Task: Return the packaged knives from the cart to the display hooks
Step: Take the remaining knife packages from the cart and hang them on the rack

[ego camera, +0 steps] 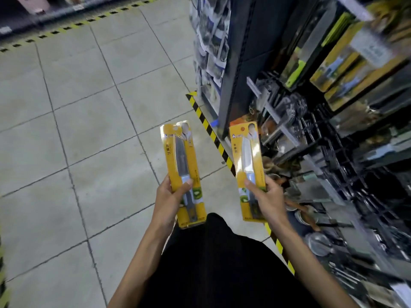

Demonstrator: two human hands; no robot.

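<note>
Flat, even store light lies on the pale floor tiles (89, 134), leaving barely a shadow. On my feed the shelving (322, 163) at right smears into motion blur, its labels unreadable, while the left pack (175, 156) and the right pack (246, 152), near centre, hold sharper, their plastic carrying soft glare. The wide lens bows the tile joints and hazard tape (208, 127) toward the edges; the far left corner dims.

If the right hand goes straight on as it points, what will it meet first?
Probably the dark upright end panel of the shelving, beyond the yellow cardboard knife pack the right hand holds; depth is unclear.
</note>
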